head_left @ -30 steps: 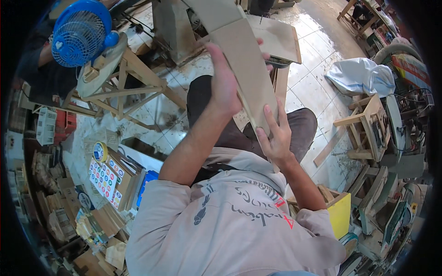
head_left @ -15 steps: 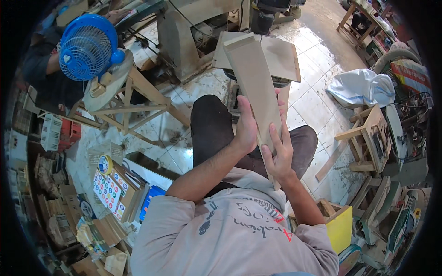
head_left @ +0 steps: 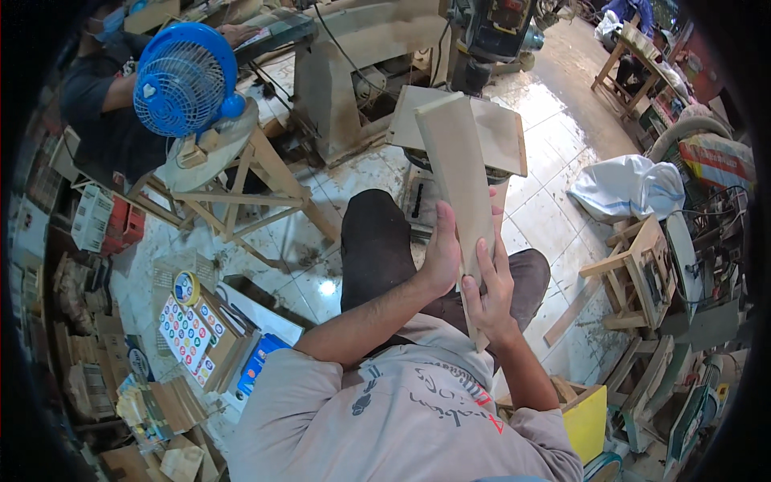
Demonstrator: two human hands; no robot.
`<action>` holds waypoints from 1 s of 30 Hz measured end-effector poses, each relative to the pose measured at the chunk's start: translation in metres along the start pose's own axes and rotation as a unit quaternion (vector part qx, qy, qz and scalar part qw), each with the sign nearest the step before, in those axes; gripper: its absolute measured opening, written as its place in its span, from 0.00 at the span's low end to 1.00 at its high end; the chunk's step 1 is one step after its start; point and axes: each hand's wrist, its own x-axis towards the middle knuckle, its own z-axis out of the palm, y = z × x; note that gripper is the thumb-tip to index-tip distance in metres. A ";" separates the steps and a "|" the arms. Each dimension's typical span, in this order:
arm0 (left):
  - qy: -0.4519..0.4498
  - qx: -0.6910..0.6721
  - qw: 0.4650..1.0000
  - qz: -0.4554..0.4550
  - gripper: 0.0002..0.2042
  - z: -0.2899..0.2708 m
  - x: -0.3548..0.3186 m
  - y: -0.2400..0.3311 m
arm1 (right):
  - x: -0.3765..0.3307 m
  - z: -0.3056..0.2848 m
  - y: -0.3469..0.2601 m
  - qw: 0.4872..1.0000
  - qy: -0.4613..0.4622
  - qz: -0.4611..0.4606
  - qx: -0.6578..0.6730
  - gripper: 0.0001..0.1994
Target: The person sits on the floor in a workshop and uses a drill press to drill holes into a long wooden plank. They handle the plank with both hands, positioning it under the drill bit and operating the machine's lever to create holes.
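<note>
A long pale wooden board, with a thicker strip across its far end, slants up and away from my lap. My left hand grips it from the left, the thumb up along that edge; its fingers pass behind the wood, and their tips seem to show at the right edge. Closer to the near end, my right hand holds the right side, with fingers lying against the face turned to me. The board's underside is hidden. Beyond it stands a low flat-topped stand, partly covered by the board.
At the upper left, a blue fan stands on a round wooden stool, beside a seated person. A white sack and a small wooden stool are on the right. Wood offcuts and a yellow box lie near me.
The view has shifted, so the surroundings sit lower and more of the machine at the top shows. My hands keep nearly the same hold on the board.
</note>
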 end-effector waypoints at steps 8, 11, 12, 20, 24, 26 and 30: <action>0.110 -0.118 0.987 -0.013 0.39 -0.010 0.026 0.046 | 0.020 -0.007 -0.046 0.992 -0.081 0.075 -0.054 0.39; 0.122 -0.140 0.983 0.010 0.36 -0.007 0.025 0.061 | 0.022 -0.012 -0.055 0.988 -0.091 0.101 -0.072 0.42; 0.122 -0.148 0.981 0.012 0.35 -0.006 0.025 0.064 | 0.022 -0.013 -0.057 0.988 -0.098 0.096 -0.065 0.42; 0.008 -0.168 0.986 -0.006 0.33 -0.027 0.029 0.061 | 0.028 -0.021 -0.065 0.992 -0.097 0.080 0.010 0.42; 0.041 -0.179 0.983 -0.019 0.30 -0.035 0.035 0.054 | 0.034 -0.020 -0.069 0.986 -0.119 0.093 0.071 0.39; 0.115 -0.174 0.978 -0.002 0.29 -0.039 0.039 0.058 | 0.034 -0.025 -0.073 0.984 -0.133 0.102 0.063 0.37; 0.158 -0.251 0.954 0.035 0.29 -0.075 0.050 0.082 | 0.021 -0.063 -0.084 0.953 -0.219 0.209 0.020 0.30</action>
